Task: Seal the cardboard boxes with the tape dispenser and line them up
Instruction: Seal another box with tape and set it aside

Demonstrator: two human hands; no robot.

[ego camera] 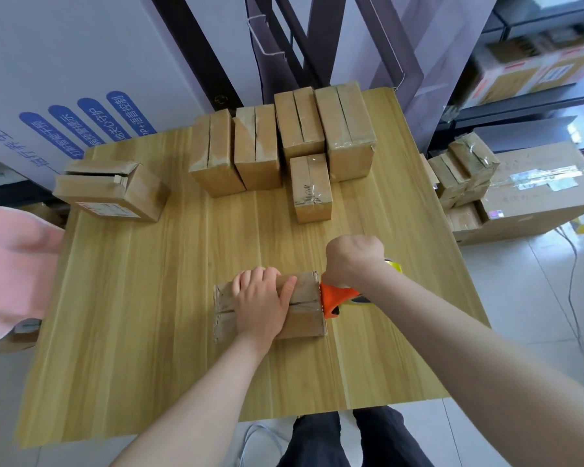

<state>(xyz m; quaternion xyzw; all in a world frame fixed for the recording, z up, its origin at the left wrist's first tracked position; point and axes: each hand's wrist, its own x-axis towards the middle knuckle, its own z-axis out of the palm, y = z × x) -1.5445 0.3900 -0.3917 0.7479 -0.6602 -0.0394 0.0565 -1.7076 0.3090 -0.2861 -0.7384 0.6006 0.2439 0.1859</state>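
Left grip [262, 303] is pressing down on the cardboard box [304, 320], fingers bending over its far edge, thumb lying along the top. Just to its right, the right grip [353, 261] is clenching the tape dispenser [338, 298], whose orange head is touching the box's right end. The box is sitting on the desk [149, 315]. Beyond both grips, a row of boxes [257, 153] is standing.
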